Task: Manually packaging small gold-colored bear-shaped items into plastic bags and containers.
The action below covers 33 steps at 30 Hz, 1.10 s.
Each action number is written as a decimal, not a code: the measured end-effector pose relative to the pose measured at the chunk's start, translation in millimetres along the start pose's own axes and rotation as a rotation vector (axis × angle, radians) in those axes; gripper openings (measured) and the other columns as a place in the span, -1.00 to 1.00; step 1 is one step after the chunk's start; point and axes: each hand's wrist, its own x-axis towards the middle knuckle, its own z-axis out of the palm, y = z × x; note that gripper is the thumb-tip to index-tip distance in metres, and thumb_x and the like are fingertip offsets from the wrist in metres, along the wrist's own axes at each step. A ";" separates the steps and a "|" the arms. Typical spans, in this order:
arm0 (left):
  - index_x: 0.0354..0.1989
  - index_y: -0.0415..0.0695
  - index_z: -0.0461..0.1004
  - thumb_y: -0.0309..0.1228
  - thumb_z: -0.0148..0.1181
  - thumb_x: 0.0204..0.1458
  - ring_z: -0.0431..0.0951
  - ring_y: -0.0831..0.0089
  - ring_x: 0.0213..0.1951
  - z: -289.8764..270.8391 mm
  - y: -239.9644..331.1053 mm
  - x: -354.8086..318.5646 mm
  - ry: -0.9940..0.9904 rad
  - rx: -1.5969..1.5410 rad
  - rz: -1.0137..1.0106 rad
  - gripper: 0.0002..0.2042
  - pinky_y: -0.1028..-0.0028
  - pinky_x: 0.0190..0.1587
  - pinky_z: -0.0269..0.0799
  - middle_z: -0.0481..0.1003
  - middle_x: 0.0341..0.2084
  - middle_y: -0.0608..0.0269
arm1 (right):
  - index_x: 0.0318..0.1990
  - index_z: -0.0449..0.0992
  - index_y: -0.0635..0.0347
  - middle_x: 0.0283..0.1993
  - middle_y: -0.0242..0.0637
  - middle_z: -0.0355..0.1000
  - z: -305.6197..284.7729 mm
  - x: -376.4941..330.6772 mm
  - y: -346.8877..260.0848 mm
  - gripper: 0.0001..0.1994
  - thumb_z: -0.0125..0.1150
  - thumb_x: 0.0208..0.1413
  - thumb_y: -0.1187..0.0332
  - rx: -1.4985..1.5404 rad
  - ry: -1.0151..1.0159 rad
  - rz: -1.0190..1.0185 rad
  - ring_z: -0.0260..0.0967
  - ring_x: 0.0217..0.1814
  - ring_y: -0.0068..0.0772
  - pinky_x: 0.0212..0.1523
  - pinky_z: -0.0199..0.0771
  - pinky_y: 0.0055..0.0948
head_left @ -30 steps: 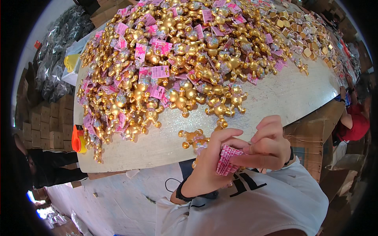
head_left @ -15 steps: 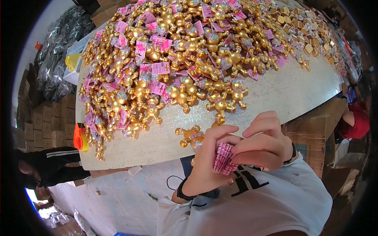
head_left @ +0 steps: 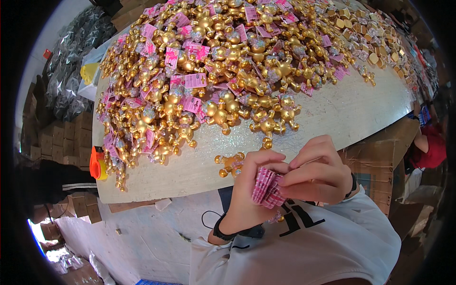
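Observation:
Close to my body, my left hand (head_left: 247, 192) is wrapped round a small bundle of pink-and-white patterned cards (head_left: 267, 189), which look like hang tags. The fingers of my right hand (head_left: 323, 173) are bent and pressed together at the bundle's right edge. Whether a single card is between those fingertips cannot be made out. Just beyond my left knuckles lies a shiny gold figurine (head_left: 232, 163) on the table, partly covered by that hand. Small gold and clear bits (head_left: 278, 217) show below my left hand; what they belong to is hidden.
A big heap of gold figurines (head_left: 209, 95) with pink tags covers much of the pale table (head_left: 327, 116). Gold-and-clear pieces (head_left: 373, 42) lie at the far right. An orange-and-yellow tape dispenser (head_left: 98, 164) sits at the left edge. Cardboard (head_left: 380, 152) stands at right; co-workers are at both sides.
My hands stay together, and the card bundle has tilted and spread slightly between them. At the left, the person in dark clothes has shifted position.

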 end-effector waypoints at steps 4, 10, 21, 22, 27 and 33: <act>-0.11 -0.16 0.23 -0.78 0.27 -0.26 0.48 0.48 -0.24 -7.9 1.9 2.3 -0.044 0.019 -0.002 -0.49 0.57 -0.21 0.38 0.47 -0.22 0.12 | -0.34 0.59 0.20 -0.11 -0.35 0.46 7.5 0.0 -2.1 -0.84 0.28 -0.17 0.49 -0.014 0.154 0.004 0.33 -0.12 -0.25 -0.26 0.34 -0.31; -0.26 -0.15 0.22 -0.73 0.32 -0.21 0.50 0.43 -0.13 -10.8 6.2 3.2 0.006 -0.228 -0.016 -0.59 0.51 -0.12 0.40 0.49 -0.13 0.01 | -0.29 0.50 0.32 -0.21 -0.12 0.46 6.9 -17.5 20.4 -0.89 0.14 0.00 0.63 0.482 0.495 0.138 0.42 -0.27 -0.28 -0.31 0.44 -0.44; -0.29 -0.19 0.24 -0.76 0.16 -0.09 0.53 0.55 -0.26 -3.7 7.9 -1.3 0.197 0.178 0.068 -0.72 0.70 -0.40 0.36 0.50 -0.24 -0.01 | -0.10 0.47 0.22 -0.10 -0.25 0.48 -39.3 -7.1 57.2 -0.77 0.15 0.06 0.45 -0.158 0.277 0.348 0.32 0.03 -0.22 0.08 0.25 -0.30; -0.29 -0.20 0.25 -0.75 0.17 -0.10 0.53 0.54 -0.26 -3.3 7.8 -1.3 0.201 0.174 0.059 -0.72 0.68 -0.38 0.37 0.50 -0.25 0.00 | -0.12 0.50 0.16 -0.13 -0.28 0.51 -24.6 -4.5 42.0 -0.78 0.17 0.06 0.39 0.110 0.237 0.332 0.32 0.03 -0.20 0.08 0.25 -0.29; -0.26 -0.23 0.27 -0.70 0.24 -0.15 0.53 0.46 -0.26 -4.1 5.5 -0.1 0.176 0.273 0.133 -0.69 0.55 -0.24 0.43 0.49 -0.27 0.07 | -0.10 0.55 0.04 -0.06 -0.51 0.47 12.7 9.8 9.9 -0.67 0.34 -0.07 0.24 0.139 -0.011 0.050 0.31 0.02 -0.21 -0.01 0.27 -0.34; -0.22 -0.16 0.31 -0.63 0.22 -0.12 0.56 0.35 -0.21 -3.7 12.2 -3.7 0.158 0.363 0.014 -0.71 0.47 -0.17 0.44 0.51 -0.24 0.12 | -0.13 0.57 -0.07 -0.05 -0.59 0.42 14.1 10.3 11.0 -0.66 0.39 -0.14 0.25 0.108 -0.001 0.030 0.25 -0.04 -0.31 -0.08 0.23 -0.36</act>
